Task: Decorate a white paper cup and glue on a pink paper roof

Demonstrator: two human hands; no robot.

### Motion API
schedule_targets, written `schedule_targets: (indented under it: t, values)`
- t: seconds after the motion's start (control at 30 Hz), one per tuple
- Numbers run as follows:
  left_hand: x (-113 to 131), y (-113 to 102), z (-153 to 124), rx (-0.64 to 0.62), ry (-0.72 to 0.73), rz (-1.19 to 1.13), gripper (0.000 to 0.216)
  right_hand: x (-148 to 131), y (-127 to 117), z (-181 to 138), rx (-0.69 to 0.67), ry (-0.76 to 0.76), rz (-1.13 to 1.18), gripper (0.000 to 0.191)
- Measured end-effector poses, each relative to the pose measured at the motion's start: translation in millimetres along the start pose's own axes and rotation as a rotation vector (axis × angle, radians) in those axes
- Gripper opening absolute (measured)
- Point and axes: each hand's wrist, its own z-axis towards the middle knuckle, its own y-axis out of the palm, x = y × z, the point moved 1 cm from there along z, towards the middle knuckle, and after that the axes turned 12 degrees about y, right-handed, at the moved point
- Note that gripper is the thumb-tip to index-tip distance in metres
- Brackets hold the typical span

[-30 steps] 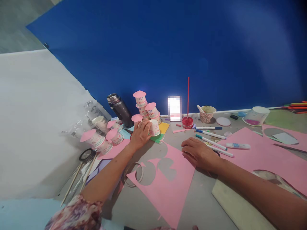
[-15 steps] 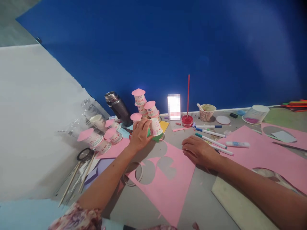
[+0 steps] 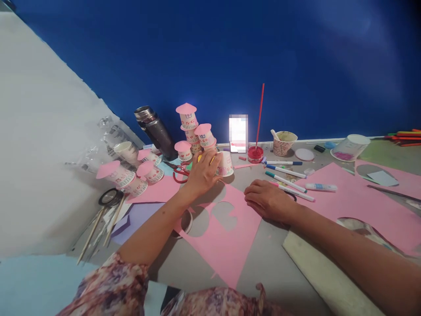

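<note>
My left hand (image 3: 204,173) is closed at the left side of a small white paper cup (image 3: 225,164) with a drawn pink door and grass, upside down on the table. A bit of yellow shows behind its fingers. Just left of that hand lie red-handled scissors (image 3: 180,175). My right hand (image 3: 268,199) rests palm down on the table by the pink paper (image 3: 226,245), fingers loosely bent and holding nothing visible. Beyond the left hand rises a stack of decorated cups (image 3: 189,127) with pink cone roofs. More roofed cups (image 3: 151,171) stand farther left.
Several marker pens (image 3: 286,181) and a glue tube (image 3: 320,187) lie right of centre. A red paint pot (image 3: 255,154) holds an upright red stick. A dark flask (image 3: 154,131), a lit phone (image 3: 238,134) and a patterned cup (image 3: 283,142) stand along the back.
My left hand has moved slightly right, with the small cup, and more of the scissors shows. My right hand stays resting on the table. The camera view has shifted a little.
</note>
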Motion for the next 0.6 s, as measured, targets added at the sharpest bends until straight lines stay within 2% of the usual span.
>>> schedule_targets:
  t: [0.2, 0.3, 0.4, 0.5, 0.6]
  values:
    - [-20.9, 3.2, -18.1, -0.067, -0.182, 0.067, 0.068, 0.4, 1.2, 0.7, 0.029, -0.019, 0.000, 0.020]
    - [-23.6, 6.2, -24.3, -0.108, -0.200, 0.071, 0.071, 3.2, -1.7, 0.7, 0.026, -0.021, 0.003, 0.021]
    - [-23.2, 2.5, -29.3, -0.121, -0.187, 0.063, 0.071, 9.8, -6.9, 0.0, 0.038, 0.041, 0.024, 0.022]
    - [-13.6, -10.5, -37.5, -0.091, -0.182, 0.010, 0.065, 16.9, -10.9, -1.6, 0.094, 0.165, 0.048, 0.024]
    - [18.4, -29.6, -52.2, -0.037, -0.165, -0.070, 0.053, 19.9, -14.4, -3.6, 0.180, 0.336, 0.089, 0.024]
